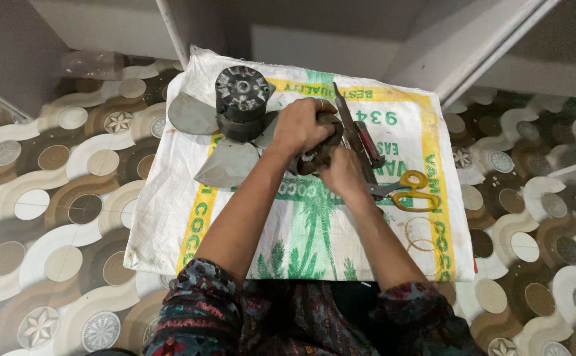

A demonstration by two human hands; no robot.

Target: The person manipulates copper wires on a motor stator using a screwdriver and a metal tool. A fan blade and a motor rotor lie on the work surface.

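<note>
My left hand [303, 125] grips a dark brown curved part [327, 142] held over a white woven sack [169, 198] spread on the floor. My right hand [342, 173] closes on the lower end of the same part, fingers curled around it. Just left of my left hand lies a small fan motor [242, 99] with grey metal blades [225, 165]. A long thin tool with a dark red handle [367, 142] lies right of my hands. What exactly the hands enclose is partly hidden.
Yellow-handled scissors [412, 190] lie on the sack to the right of my right hand. A clear plastic bottle [100, 64] lies on the patterned floor at the back left. White frame bars [485, 46] cross the back.
</note>
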